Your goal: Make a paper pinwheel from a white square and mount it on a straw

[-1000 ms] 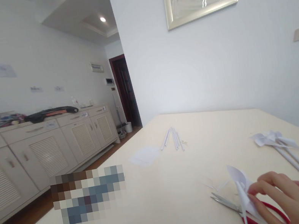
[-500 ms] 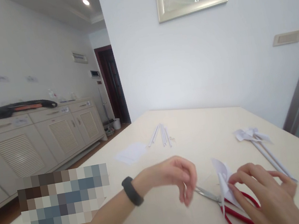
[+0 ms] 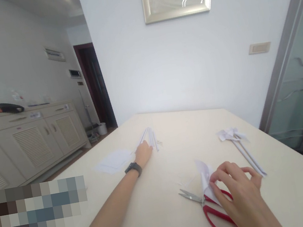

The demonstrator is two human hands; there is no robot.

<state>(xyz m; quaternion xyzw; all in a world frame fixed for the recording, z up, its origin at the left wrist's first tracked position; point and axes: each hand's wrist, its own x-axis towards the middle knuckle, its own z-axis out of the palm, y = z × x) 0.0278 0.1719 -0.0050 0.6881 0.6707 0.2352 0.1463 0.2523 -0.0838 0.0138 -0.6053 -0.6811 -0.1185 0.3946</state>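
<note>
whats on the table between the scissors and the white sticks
Head view: only bare table between the scissors and the sticks, besides faint paper scraps near the scissors.

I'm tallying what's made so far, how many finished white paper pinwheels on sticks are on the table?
2, side by side at the table's right side, beyond the right hand; heads overlap, so another may be hidden.

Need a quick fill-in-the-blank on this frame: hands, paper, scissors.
The left hand reaches the bundle of white ____ far across the table.
The right hand pinches a folded white paper piece over the ____.
The scissors' handles are ____.
On the left wrist sits a black ____.

Missing: sticks; scissors; red; band
</note>
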